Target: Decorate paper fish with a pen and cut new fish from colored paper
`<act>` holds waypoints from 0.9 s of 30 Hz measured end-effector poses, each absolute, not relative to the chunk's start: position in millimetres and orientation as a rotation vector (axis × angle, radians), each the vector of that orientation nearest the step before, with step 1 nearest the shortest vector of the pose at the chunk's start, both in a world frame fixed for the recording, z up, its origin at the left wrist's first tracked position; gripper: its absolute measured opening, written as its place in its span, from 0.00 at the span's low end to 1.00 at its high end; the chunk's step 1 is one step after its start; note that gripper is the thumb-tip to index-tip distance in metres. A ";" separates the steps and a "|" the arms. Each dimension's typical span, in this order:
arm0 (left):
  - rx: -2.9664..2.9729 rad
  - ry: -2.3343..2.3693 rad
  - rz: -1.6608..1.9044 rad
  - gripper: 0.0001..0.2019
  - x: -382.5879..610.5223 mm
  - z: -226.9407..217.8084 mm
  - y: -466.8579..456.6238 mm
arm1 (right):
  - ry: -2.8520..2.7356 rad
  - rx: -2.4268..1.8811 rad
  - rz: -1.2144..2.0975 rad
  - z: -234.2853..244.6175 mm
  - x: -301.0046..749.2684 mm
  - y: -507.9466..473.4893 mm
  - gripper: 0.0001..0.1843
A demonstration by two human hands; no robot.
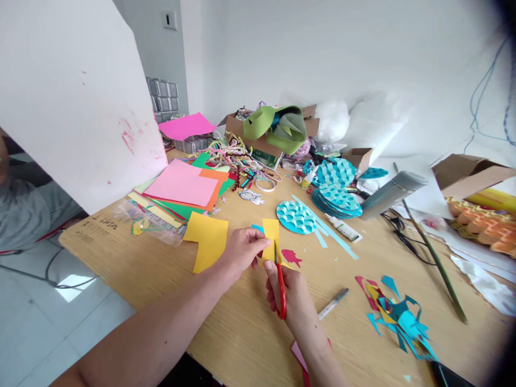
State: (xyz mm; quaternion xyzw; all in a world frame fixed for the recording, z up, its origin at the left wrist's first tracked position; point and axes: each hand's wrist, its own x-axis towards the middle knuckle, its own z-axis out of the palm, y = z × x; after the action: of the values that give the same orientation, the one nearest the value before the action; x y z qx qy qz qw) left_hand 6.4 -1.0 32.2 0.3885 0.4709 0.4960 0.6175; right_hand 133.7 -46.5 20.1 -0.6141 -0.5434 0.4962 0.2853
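Between the fingers of my left hand (245, 246) is a small strip of yellow paper (271, 230), held upright above the table. My right hand (288, 290) grips red-handled scissors (281, 293), fingers wrapped round the loops. The dark blades overlap the yellow strip near its right edge; whether they are parted is too small to tell. Left of my left hand lies a larger notched sheet of yellow paper (209, 239). A red fish-shaped cutout (291, 257) rests just right of the scissors, and a bit of blue paper shows behind my left fingers.
Stacked coloured paper (181, 183) lies at the left by a white board (80, 97). Teal wavy paper discs (296, 216), a glue bottle (344, 228) and a grey cylinder (393, 193) stand further back. Paper scraps (403, 317), a pen (333, 303) and a green stick (439, 263) lie rightward.
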 end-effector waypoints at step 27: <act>0.932 1.105 1.116 0.09 8.8 31.6 -2.6 | -1.453 -1.653 1.309 28.8 130.6 -47.7 0.36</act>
State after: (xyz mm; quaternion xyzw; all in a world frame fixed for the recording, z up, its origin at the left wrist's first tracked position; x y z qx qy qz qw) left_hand 8.8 -2.6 31.6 0.4038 0.4788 0.4837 0.6114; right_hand 130.6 -47.7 28.8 -0.6186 -0.5437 0.4896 0.2864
